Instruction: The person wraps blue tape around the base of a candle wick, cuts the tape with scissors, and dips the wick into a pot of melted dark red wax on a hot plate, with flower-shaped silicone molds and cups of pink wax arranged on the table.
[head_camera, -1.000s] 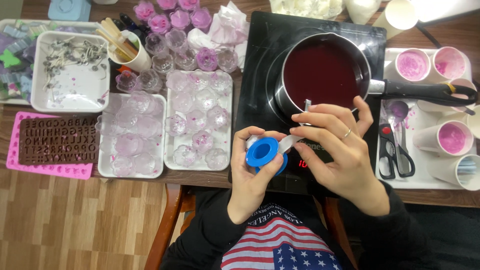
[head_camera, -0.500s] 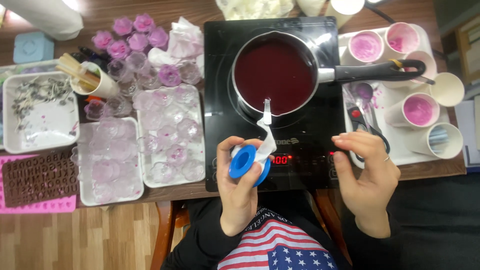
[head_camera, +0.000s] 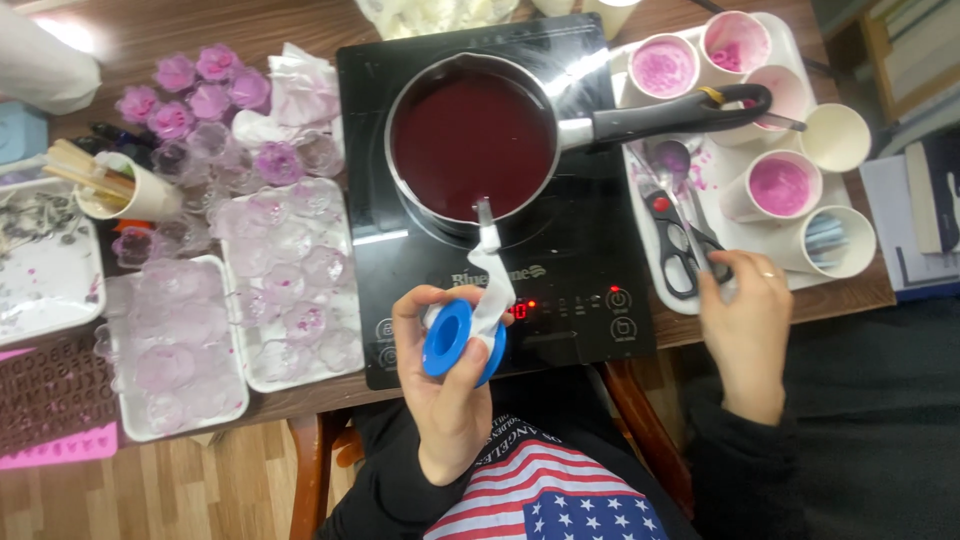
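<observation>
My left hand (head_camera: 445, 385) holds a blue spool of white tape (head_camera: 452, 338) over the front of the black induction cooktop (head_camera: 560, 275). A loose strip of the tape (head_camera: 490, 255) stands up from the spool toward the pot. My right hand (head_camera: 745, 325) rests on the white tray (head_camera: 655, 262) at the right, its fingers touching the black-handled scissors (head_camera: 680, 245). A steel saucepan (head_camera: 470, 135) filled with dark red liquid sits on the cooktop, its black handle (head_camera: 680, 110) pointing right.
Several paper cups with pink residue (head_camera: 780, 185) stand on the right tray. Left of the cooktop lie two white trays of clear flower moulds (head_camera: 290, 280), purple flower shapes (head_camera: 205, 85), a cup of wooden sticks (head_camera: 115, 185) and a pink letter mould (head_camera: 55, 410).
My right hand let go of the tape strip and moved right onto the tray by the scissors. My left hand kept the spool, with the strip now standing free.
</observation>
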